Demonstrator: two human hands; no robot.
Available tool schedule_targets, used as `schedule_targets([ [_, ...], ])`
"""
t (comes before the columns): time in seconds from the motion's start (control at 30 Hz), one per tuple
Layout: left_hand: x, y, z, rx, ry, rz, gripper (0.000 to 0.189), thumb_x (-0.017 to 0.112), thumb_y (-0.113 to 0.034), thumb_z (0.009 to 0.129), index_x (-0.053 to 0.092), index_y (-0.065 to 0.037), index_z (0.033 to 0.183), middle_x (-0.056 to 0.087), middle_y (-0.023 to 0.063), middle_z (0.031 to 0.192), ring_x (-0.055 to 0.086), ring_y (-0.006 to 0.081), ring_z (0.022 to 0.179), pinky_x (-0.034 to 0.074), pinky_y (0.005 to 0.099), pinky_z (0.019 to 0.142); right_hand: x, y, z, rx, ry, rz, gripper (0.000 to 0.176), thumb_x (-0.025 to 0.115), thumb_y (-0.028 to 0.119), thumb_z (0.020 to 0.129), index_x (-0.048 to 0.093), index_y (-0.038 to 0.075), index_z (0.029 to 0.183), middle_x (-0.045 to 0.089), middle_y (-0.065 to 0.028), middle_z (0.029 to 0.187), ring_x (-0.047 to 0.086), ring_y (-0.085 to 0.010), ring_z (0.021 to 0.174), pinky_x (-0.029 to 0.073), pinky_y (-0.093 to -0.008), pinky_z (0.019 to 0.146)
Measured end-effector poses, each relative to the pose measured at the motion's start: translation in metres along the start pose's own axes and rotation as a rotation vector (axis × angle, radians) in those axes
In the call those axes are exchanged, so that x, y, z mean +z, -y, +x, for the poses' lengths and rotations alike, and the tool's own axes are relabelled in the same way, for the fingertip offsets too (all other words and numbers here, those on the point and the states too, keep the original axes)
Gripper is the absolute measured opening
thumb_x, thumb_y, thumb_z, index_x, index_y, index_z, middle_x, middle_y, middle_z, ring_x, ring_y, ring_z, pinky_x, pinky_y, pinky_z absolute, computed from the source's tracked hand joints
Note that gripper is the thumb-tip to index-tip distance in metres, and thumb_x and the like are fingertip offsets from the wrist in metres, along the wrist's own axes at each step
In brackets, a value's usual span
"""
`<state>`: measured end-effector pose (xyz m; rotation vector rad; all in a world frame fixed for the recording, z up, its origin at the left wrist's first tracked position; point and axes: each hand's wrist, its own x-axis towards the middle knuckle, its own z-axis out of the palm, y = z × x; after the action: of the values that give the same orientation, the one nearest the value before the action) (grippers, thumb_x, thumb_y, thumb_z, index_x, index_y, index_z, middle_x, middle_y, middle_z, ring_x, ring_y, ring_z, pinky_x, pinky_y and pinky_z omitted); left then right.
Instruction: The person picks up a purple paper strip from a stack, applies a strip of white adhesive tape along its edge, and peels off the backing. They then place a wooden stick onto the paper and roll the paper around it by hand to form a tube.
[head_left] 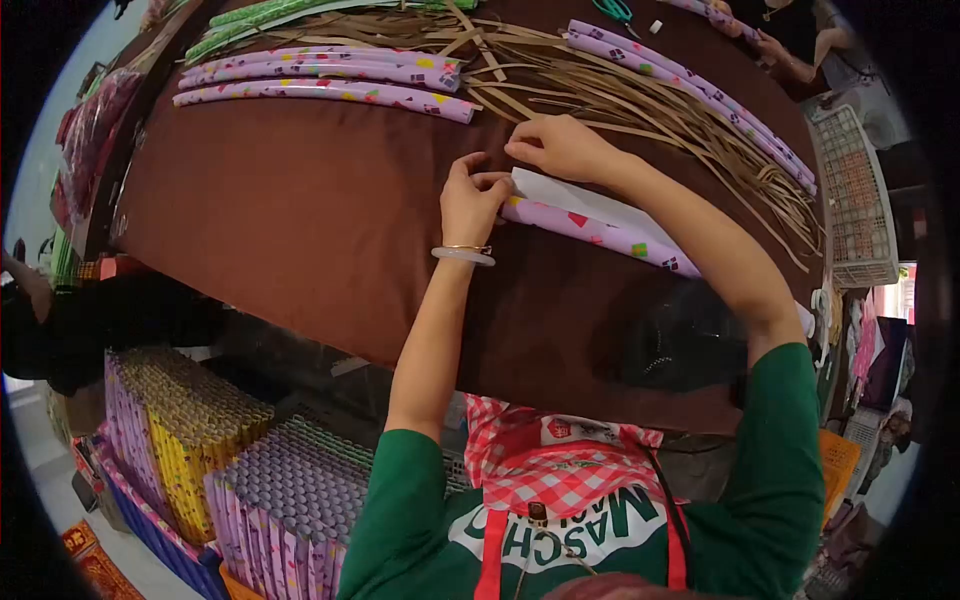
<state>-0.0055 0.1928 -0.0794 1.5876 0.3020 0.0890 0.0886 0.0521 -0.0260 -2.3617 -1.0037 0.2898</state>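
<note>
A purple patterned paper roll lies in front of me on the brown-covered table, with a white flap of its sheet standing up along the far side. My left hand, with bangles at the wrist, is closed on the roll's left end between thumb and fingers. Just beyond the flap, my right hand is raised with its fingertips pressed together. Whatever those fingertips hold, if anything, is too small to make out. My right forearm crosses above the roll and hides part of its right end.
Purple rolls lie at the far left, and others at the far right. Brown strips spread between them. Teal scissors lie at the far edge. Below left stand crates of upright rolls. Another person's hand shows top right.
</note>
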Motion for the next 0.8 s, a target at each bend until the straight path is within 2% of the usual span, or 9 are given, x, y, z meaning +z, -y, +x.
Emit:
schedule_targets([
  [0.1, 0.0, -0.004, -0.004, -0.037, -0.01, -0.016, 0.05, 0.064, -0.01, 0.072, 0.044, 0.006, 0.115, 0.066, 0.0102, 0.085, 0.062, 0.0137, 0.066, 0.049, 0.0242, 0.048, 0.002, 0.004, 0.023, 0.118, 0.295, -0.177, 0.037, 0.055, 0.039, 0.081, 0.063, 0.002, 0.081, 0.062, -0.0125, 0.073, 0.058, -0.0254, 0.067, 0.045, -0.036, 0.061],
  [0.13, 0.0, -0.003, -0.004, -0.04, -0.011, -0.027, 0.05, 0.064, -0.01, 0.072, 0.044, 0.006, 0.115, 0.066, 0.0104, 0.085, 0.062, 0.014, 0.067, 0.049, 0.0243, 0.048, 0.0, 0.006, 0.027, 0.115, 0.3, -0.181, 0.037, 0.055, 0.039, 0.081, 0.063, 0.002, 0.081, 0.062, -0.0125, 0.073, 0.058, -0.0254, 0.067, 0.045, -0.036, 0.061],
  [0.2, 0.002, 0.006, 0.0, -0.011, -0.021, -0.043, 0.049, 0.063, -0.009, 0.071, 0.044, 0.006, 0.114, 0.066, 0.0111, 0.084, 0.062, 0.0145, 0.067, 0.049, 0.025, 0.048, -0.004, 0.009, 0.03, 0.159, 0.439, -0.189, 0.034, 0.055, 0.035, 0.08, 0.064, 0.002, 0.078, 0.062, -0.0119, 0.07, 0.058, -0.0242, 0.064, 0.045, -0.0359, 0.06],
  [0.3, 0.002, 0.005, 0.0, 0.017, -0.026, -0.031, 0.049, 0.063, -0.009, 0.071, 0.044, 0.006, 0.114, 0.066, 0.0116, 0.083, 0.062, 0.015, 0.065, 0.049, 0.0257, 0.049, -0.007, 0.011, 0.032, 0.141, 0.494, -0.198, 0.032, 0.056, 0.033, 0.079, 0.064, 0.002, 0.078, 0.063, -0.0115, 0.07, 0.058, -0.0229, 0.065, 0.045, -0.0353, 0.061],
  [0.37, 0.0, 0.001, -0.001, -0.026, 0.024, 0.003, 0.05, 0.062, -0.008, 0.074, 0.041, 0.007, 0.117, 0.065, 0.0111, 0.088, 0.06, 0.0128, 0.07, 0.048, 0.0238, 0.046, -0.005, 0.007, 0.032, 0.113, 0.486, -0.186, 0.031, 0.056, 0.032, 0.079, 0.064, 0.002, 0.079, 0.063, -0.0118, 0.07, 0.058, -0.0229, 0.065, 0.045, -0.035, 0.061],
  [0.5, -0.002, 0.001, -0.001, -0.029, 0.034, -0.011, 0.049, 0.062, -0.008, 0.075, 0.042, 0.007, 0.117, 0.064, 0.0112, 0.089, 0.06, 0.0126, 0.069, 0.048, 0.0235, 0.046, -0.007, 0.006, 0.026, 0.001, 0.459, -0.165, 0.027, 0.055, 0.027, 0.081, 0.063, 0.002, 0.081, 0.062, -0.0128, 0.071, 0.057, -0.0234, 0.065, 0.044, -0.0348, 0.062],
  [0.73, -0.007, 0.008, 0.004, -0.084, 0.112, -0.16, 0.049, 0.061, -0.012, 0.078, 0.041, 0.009, 0.117, 0.064, 0.0105, 0.091, 0.059, 0.0118, 0.071, 0.047, 0.0229, 0.046, -0.004, 0.005, 0.013, 0.01, 0.412, -0.12, 0.024, 0.053, 0.025, 0.085, 0.059, 0.002, 0.085, 0.058, -0.0127, 0.074, 0.055, -0.0241, 0.069, 0.043, -0.0356, 0.063],
  [0.8, -0.007, 0.007, 0.004, -0.098, 0.125, -0.19, 0.05, 0.061, -0.013, 0.078, 0.04, 0.009, 0.118, 0.064, 0.0104, 0.091, 0.059, 0.0117, 0.072, 0.048, 0.0231, 0.046, 0.0, 0.001, 0.012, -0.041, 0.356, -0.07, 0.023, 0.052, 0.025, 0.086, 0.058, 0.003, 0.086, 0.058, -0.012, 0.077, 0.055, -0.0232, 0.072, 0.042, -0.0348, 0.064],
])
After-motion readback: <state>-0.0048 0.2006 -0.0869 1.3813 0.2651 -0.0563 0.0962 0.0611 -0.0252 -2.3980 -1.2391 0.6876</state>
